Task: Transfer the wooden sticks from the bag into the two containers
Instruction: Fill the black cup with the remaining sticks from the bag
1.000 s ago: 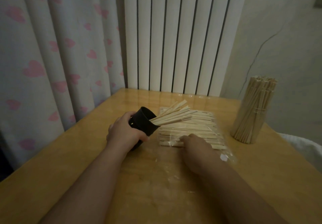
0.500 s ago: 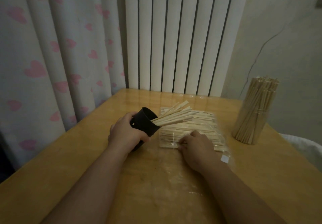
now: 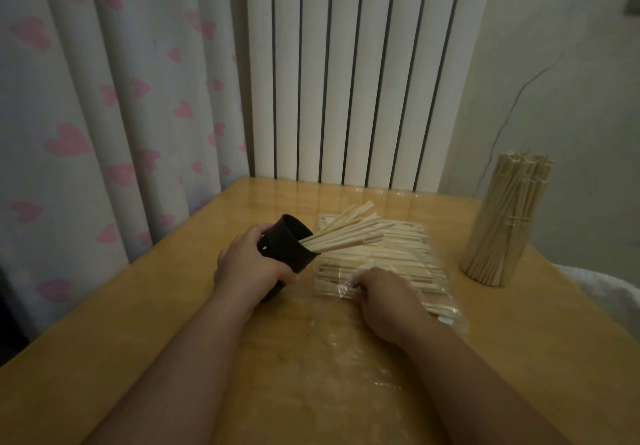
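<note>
My left hand [image 3: 251,264] grips a black cup [image 3: 289,248], tilted so its mouth faces right; several wooden sticks [image 3: 349,231] poke out of it. To its right a clear plastic bag [image 3: 391,257] full of wooden sticks lies flat on the table. My right hand [image 3: 388,297] rests at the bag's near open end, fingertips pinching sticks and plastic there. At the right edge stands a second container [image 3: 502,233], clear and hard to make out, packed with upright sticks.
The wooden table [image 3: 173,323] has its left edge beside a heart-print curtain [image 3: 104,115]. A white radiator [image 3: 346,73] stands behind the far edge. Something white [image 3: 606,292] lies beyond the table's right edge.
My right hand has slid left and forward along the bag's near end to its corner. The left hand and the tilted cup have stayed where they were.
</note>
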The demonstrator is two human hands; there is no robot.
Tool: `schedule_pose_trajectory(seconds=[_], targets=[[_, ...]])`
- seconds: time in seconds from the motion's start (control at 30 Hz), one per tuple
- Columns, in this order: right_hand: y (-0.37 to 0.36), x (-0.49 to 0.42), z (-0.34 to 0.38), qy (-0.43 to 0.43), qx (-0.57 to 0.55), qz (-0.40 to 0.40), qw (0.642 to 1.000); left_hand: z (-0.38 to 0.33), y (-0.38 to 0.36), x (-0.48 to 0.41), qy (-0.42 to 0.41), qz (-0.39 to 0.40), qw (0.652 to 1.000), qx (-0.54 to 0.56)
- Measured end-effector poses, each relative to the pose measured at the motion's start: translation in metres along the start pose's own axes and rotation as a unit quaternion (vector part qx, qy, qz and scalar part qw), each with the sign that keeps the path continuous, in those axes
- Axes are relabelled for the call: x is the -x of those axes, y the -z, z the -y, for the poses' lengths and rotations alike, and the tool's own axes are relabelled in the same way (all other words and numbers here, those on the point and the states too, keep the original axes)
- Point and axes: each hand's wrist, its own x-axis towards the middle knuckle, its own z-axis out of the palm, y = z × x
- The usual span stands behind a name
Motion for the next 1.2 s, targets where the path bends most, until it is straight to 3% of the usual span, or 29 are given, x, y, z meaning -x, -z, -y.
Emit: schedule_pose_trajectory(seconds=[0.27,0.53,0.8,0.93,1.0,1.07,1.2], targets=[[0.009,0.002,0.003,-0.020,0.066,0.080,0.994,-0.001,0.000,0.002,-0.003,0.002,1.000,0.001],[0.033,0.022,0.010,0.008,0.070,0.018,0.997,-0.001,0.000,0.002,0.003,0.001,1.000,0.024],[0.066,0.044,0.027,0.061,0.146,-0.119,0.980,-0.003,-0.001,0.004,0.009,-0.008,0.999,0.031],[0.067,0.044,0.028,0.142,0.169,-0.289,0.931,-0.004,0.001,0.006,0.013,-0.004,0.999,0.031],[0.062,0.041,0.021,0.189,0.114,-0.405,0.887,-0.005,0.002,0.006,0.015,-0.001,0.999,0.034],[0.057,0.036,0.014,0.219,0.083,-0.470,0.851,-0.007,0.003,0.007,0.016,0.003,0.999,0.041],[0.059,0.036,0.016,0.154,0.015,-0.499,0.853,-0.009,0.004,0.009,0.010,0.018,0.999,0.039]])
